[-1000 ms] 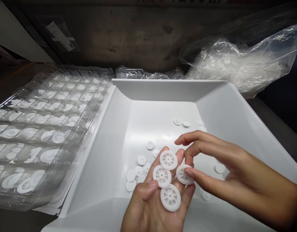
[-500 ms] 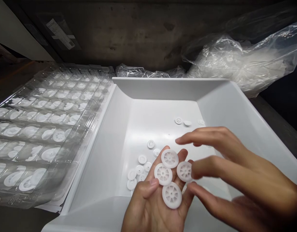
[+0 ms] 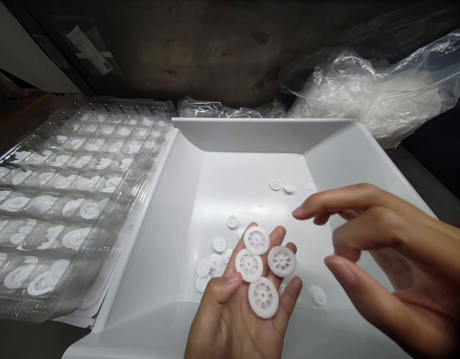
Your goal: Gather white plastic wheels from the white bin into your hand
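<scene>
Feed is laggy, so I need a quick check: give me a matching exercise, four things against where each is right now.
Things:
1. four spoked wheels
2. clear tray
3. plastic bag
4. right hand

Places:
A. behind the white bin
B. left of the bin
C. on the left hand
D. over the bin, empty, fingers spread

Pairs: 1-C, 2-B, 3-A, 4-D

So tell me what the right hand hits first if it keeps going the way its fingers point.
Probably the wheels on the left hand; the right hand points left toward them, though depth is unclear.
</scene>
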The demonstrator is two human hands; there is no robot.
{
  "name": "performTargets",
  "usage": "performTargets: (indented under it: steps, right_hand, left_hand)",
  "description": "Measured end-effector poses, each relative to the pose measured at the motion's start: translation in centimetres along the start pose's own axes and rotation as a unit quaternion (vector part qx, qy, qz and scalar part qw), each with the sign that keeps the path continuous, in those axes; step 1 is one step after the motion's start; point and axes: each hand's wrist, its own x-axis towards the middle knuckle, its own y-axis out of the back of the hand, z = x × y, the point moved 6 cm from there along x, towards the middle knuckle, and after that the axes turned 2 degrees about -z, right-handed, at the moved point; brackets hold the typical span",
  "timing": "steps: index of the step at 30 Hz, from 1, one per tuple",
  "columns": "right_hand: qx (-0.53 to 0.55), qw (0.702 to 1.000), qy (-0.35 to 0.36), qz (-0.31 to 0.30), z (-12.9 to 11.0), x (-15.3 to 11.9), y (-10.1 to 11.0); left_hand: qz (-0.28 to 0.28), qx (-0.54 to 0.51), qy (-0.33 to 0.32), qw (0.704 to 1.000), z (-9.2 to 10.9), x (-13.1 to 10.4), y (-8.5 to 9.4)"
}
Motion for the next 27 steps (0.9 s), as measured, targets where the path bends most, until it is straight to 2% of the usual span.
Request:
performTargets:
  steps: [6,10,14,22,27]
  right_hand:
    - [0.041,0.997,-0.048,0.052,-0.2,0.1,-0.4]
    - [0.043,0.995,-0.059,0.062,-0.2,0.0,-0.1]
    - [0.026,0.997,-0.066,0.033,0.1,0.0,-0.3]
    - [0.086,0.983,-0.144,-0.08,0.8,-0.5,-2.9]
    - [0.074,0.986,-0.12,-0.091,0.3,-0.6,-3.1]
  left_hand:
    - [-0.001,-0.001,0.002,1.0,0.1,-0.1,-0.2]
    - [-0.006,-0.003,0.007,1.0,0.2,-0.2,-0.3]
    - [0.001,0.015,0.009,1.0,0.3,-0.3,-0.4]
    - [-0.031,0.039,0.0,0.999,0.1,-0.2,-0.7]
    - [-0.031,0.052,0.011,0.998,0.2,-0.1,-0.6]
